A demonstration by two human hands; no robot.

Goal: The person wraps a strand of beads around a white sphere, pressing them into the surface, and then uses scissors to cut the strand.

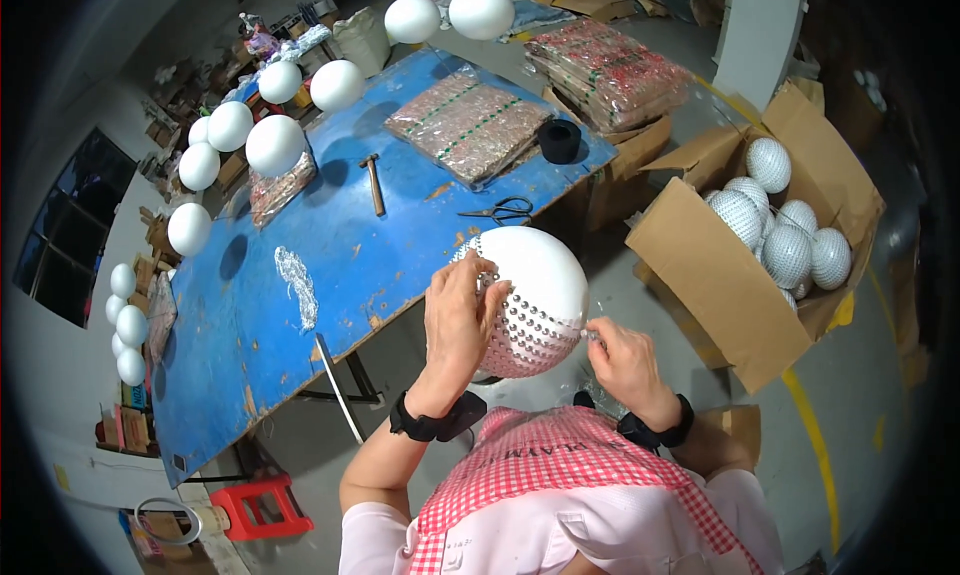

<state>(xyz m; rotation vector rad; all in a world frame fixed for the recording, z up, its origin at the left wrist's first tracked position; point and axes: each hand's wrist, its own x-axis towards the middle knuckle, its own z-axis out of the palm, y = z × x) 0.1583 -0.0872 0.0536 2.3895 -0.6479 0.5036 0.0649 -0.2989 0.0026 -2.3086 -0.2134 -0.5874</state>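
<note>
A large white ball [545,270] sits at the table's front edge, close to my body. Rows of small silver beads [525,325] wrap around its lower and left part, while the top right is bare white. My left hand [462,315] lies against the ball's left side, with thumb and fingers bent and pressed on the beaded surface. At the ball's right side my right hand [630,370] is closed in a pinch on the end of a bead strand, partly hidden by the fingers.
The blue table [370,245] carries a hammer [373,183], scissors [500,211], a black tape roll [559,141], a bagged stack [465,125] and a silver bead bundle [297,285]. White balls [275,145] hang beyond. A carton [715,285] of beaded balls stands right; a red stool [262,508] lower left.
</note>
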